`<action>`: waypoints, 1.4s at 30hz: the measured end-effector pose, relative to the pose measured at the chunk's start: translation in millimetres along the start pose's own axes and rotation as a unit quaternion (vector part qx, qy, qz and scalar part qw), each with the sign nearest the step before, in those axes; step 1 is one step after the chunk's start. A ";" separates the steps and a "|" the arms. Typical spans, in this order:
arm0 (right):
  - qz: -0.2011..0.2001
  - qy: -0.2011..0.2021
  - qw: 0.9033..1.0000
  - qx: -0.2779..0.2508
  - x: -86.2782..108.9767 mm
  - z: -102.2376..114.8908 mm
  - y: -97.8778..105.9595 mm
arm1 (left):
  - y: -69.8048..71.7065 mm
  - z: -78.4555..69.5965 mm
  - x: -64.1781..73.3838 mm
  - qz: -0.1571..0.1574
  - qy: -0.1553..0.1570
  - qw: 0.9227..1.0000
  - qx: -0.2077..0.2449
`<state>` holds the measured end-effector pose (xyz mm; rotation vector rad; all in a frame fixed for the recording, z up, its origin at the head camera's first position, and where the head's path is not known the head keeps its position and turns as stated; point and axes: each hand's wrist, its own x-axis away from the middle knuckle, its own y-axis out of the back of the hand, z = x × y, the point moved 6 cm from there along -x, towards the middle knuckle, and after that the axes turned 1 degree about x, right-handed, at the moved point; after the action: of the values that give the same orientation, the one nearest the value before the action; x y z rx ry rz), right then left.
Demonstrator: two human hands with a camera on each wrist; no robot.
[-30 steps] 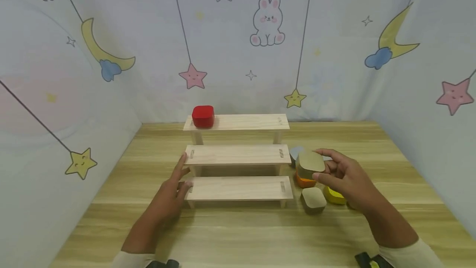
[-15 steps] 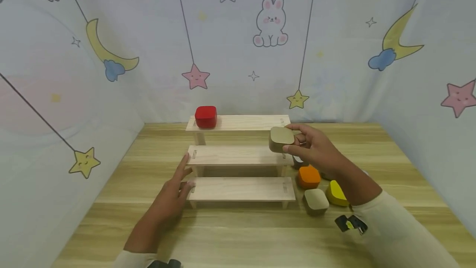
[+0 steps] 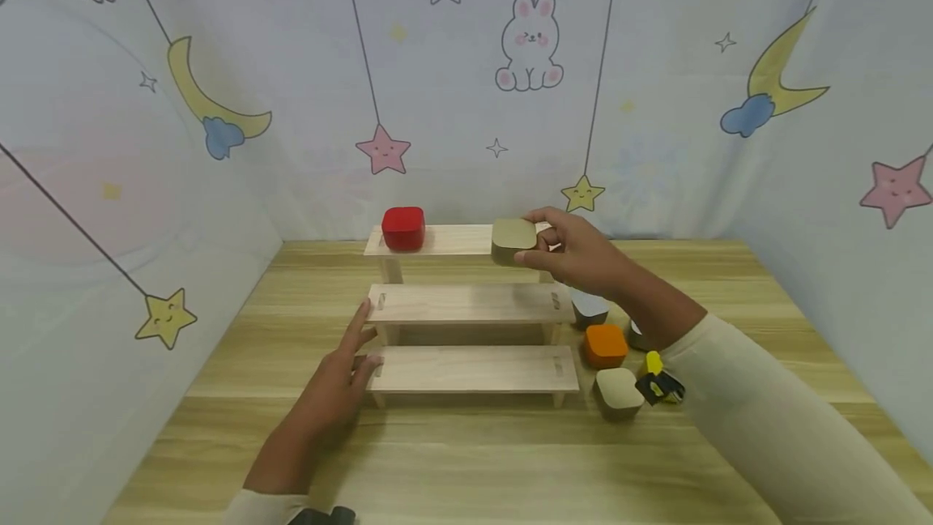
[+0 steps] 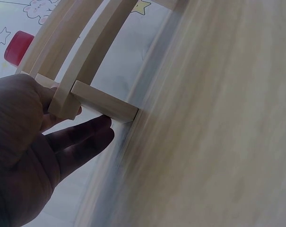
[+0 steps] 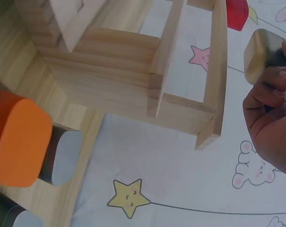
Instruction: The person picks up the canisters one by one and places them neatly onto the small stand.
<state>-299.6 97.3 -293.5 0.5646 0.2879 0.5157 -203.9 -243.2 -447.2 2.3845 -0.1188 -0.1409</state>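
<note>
A beige rounded block [image 3: 513, 234] is pinched between the thumb and fingers of my right hand [image 3: 576, 252]. It is held up by the right part of the top board; the right wrist view shows a gap between them. A red rounded block [image 3: 403, 229] sits at the left end of the top board of a three-tier wooden stand [image 3: 466, 303]. My left hand [image 3: 337, 379] touches the left ends of the middle and bottom boards. In the left wrist view, two fairly straight fingers [image 4: 88, 137] lie near a leg of the stand, the thumb partly hidden.
Right of the stand on the wooden table [image 3: 466, 468] lie an orange block [image 3: 605, 346], another beige block [image 3: 618, 392], a grey-white block [image 3: 590, 308] and a yellow block [image 3: 652, 364], partly hidden by the right wrist. Printed cloth [image 3: 452, 104] encloses the back and sides.
My right hand has carried the beige block from above the blocks on the right, up and leftward to the top board. The left hand stays at the stand's left end.
</note>
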 end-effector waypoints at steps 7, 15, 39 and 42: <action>0.031 -0.003 0.999 -0.022 -22.9 6.0 -8.1 | -1.1 2.0 -0.3 -0.001 -0.004 1.000 0.005; 0.048 -0.025 0.998 0.015 -44.3 12.3 -7.1 | 0.4 0.5 -0.7 0.000 -0.001 1.000 0.000; 0.047 -0.060 0.991 0.113 -59.7 15.5 -17.6 | 0.9 -0.1 -0.7 0.002 0.004 1.000 0.001; 0.045 -0.055 0.990 0.119 -59.9 14.7 -18.5 | 0.6 0.0 -1.0 0.002 -0.001 1.000 0.004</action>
<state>-336.7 45.3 -285.0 0.8382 0.2198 0.5395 -204.9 -243.5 -446.7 2.3923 -0.1238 -0.1404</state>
